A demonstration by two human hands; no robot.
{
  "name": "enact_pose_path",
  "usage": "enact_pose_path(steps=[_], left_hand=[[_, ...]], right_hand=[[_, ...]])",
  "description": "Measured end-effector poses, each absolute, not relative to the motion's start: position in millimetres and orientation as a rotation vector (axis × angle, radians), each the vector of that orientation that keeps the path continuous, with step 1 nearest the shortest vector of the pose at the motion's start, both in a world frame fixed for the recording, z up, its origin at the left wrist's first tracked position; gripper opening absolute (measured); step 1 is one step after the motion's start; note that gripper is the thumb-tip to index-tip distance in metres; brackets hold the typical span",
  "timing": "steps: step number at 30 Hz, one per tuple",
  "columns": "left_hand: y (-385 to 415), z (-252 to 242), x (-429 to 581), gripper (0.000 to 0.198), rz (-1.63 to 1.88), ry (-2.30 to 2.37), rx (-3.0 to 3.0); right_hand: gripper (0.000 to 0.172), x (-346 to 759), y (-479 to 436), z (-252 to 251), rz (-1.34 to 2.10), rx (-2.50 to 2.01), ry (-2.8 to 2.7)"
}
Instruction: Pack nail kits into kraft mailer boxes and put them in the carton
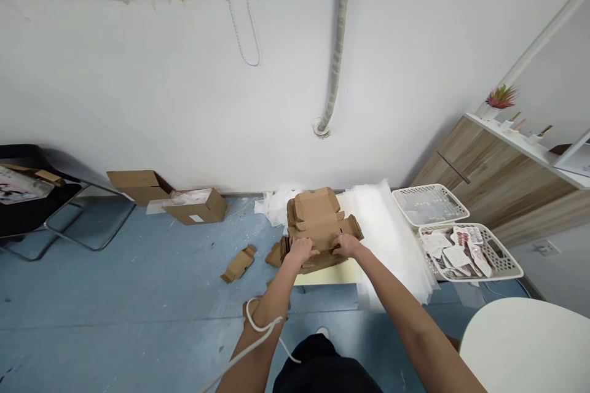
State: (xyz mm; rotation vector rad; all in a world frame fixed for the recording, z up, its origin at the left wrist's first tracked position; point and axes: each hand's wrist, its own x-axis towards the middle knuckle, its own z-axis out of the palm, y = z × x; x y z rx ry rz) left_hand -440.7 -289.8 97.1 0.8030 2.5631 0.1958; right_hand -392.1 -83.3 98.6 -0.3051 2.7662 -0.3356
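**Q:** What sits at the centre of the view?

**A:** A folded cardboard mailer box (318,224) is seen from above. It rests on a pale yellow surface (325,274) above a blue floor (138,270); the surface's height cannot be told. Its flaps stand at several angles.

**Q:** How are the hands placed?

**A:** The left grip (299,252) and the right grip (348,245) are set close together on the near edge of the box, with the fingers curved over the cardboard. Neither is spread wide. Whether the cardboard is being pinched cannot be told, because the fingertips are hidden. A white cord (258,319) is looped around the left wrist.

**Q:** How would the box handle?

**A:** It is judged to be light and fairly stiff, though its flaps are likely to bend and spring back. Hold is best taken at the folded edges or side walls, not on a loose flap.

**Q:** What lies around it?

**A:** Translucent white plastic sheets (389,239) are piled to the right. Beyond them, a white plastic basket (415,193) is placed beside a second basket (507,270) filled with printed packets (456,252). A flat cardboard piece (238,263) lies on the floor to the left. A brown box (138,187) and another brown box (196,207) are set near the wall (184,104).
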Motion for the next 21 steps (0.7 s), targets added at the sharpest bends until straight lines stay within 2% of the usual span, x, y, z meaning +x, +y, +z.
enact_pose_path(steps=[2,4,8,13,21], left_hand=[[-288.3,98.5,-438.4,0.018,0.194,2.573,0.833],[-286.0,100.5,-431.8,0.016,0.179,2.597,0.841],[-284.6,103.1,-415.5,0.028,0.137,2.676,0.810],[-293.4,108.6,-417.0,0.038,0.236,2.854,0.959],[-264.0,169.8,-414.1,0.045,0.515,3.003,1.203]], right_hand=[[0.013,-395.2,-85.7,100.2,-0.300,-0.259,2.780],[0.017,-394.9,-88.9,101.4,-0.273,-0.207,2.818],[0.024,-386.8,-95.0,104.2,-0.211,-0.208,2.921],[0.022,-374.7,-94.5,118.2,-0.199,-0.309,3.063],[0.025,-350.4,-61.7,183.7,-0.028,-0.196,3.319]])
